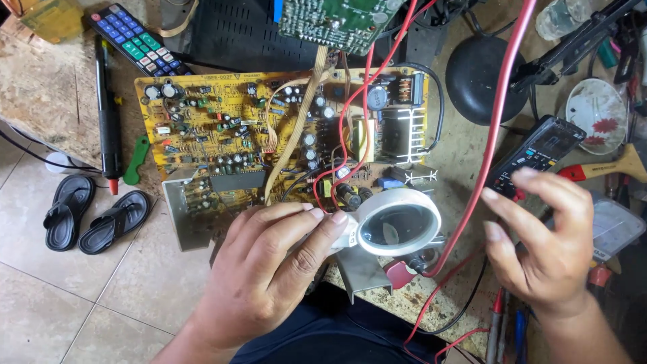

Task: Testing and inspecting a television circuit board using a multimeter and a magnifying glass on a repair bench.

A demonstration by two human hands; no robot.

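Magnifier [396, 222], round with a white rim and clear glass, sits in your left hand [269, 269], fingers pinched on its handle, over the near edge of the yellow board [222, 135]. Your right hand [546, 249] is spread wide, fingertips touching the black meter [536, 154]. Red wires [495, 128] cross between them. Tools crowd the rough bench [40, 101]; tile floor lies left.
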